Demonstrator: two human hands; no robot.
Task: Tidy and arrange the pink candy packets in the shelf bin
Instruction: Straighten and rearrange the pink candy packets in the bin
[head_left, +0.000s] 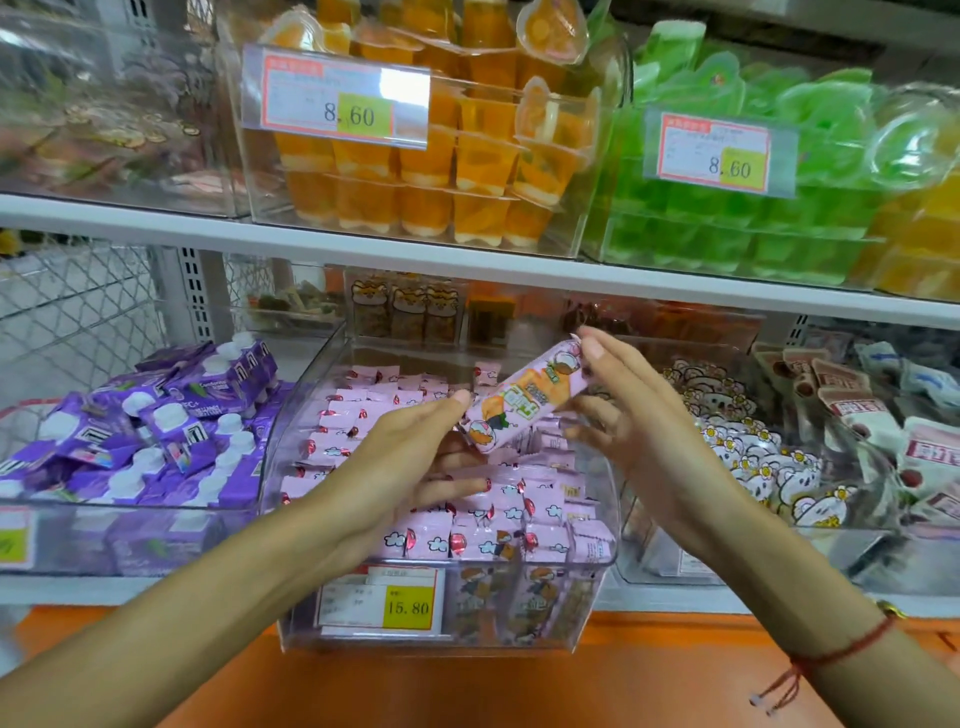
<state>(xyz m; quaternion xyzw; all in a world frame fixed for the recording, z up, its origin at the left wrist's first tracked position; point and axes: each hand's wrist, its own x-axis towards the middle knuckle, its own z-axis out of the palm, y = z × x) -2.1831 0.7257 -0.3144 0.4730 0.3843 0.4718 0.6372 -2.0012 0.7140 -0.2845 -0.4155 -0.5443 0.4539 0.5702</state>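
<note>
Both hands hold one long pink candy packet (522, 400) in the air above the clear shelf bin (597, 561). The left hand (410, 457) has its grip closed on the packet's lower end, thumb on top and fingers curled beneath. The right hand (634, 415) pinches the upper end between thumb and forefinger, its other fingers loosely bent below the packet. The packet lies tilted, its upper end toward the back of the bin and to the right. A red string bracelet (831, 654) circles the right wrist.

Below the packet, the bin holds many more pink packets (498, 519), standing in rough rows on edge; some lean and a few lie askew near the back. A price tag reading 15.80 (382, 603) sits on the front wall of the bin.

Left of the bin, another clear container holds purple pouches with white caps (156, 436). Right of the bin, a container holds small packets printed with white cartoon figures (753, 452), and beyond them lie white and dark-red wrapped bars (852, 415). On the shelf above the bin stand clear boxes of orange jelly cups (441, 171) and green jelly cups (727, 218), each with a tag reading 8.60. An orange ledge (571, 691) runs in front of the bin.
</note>
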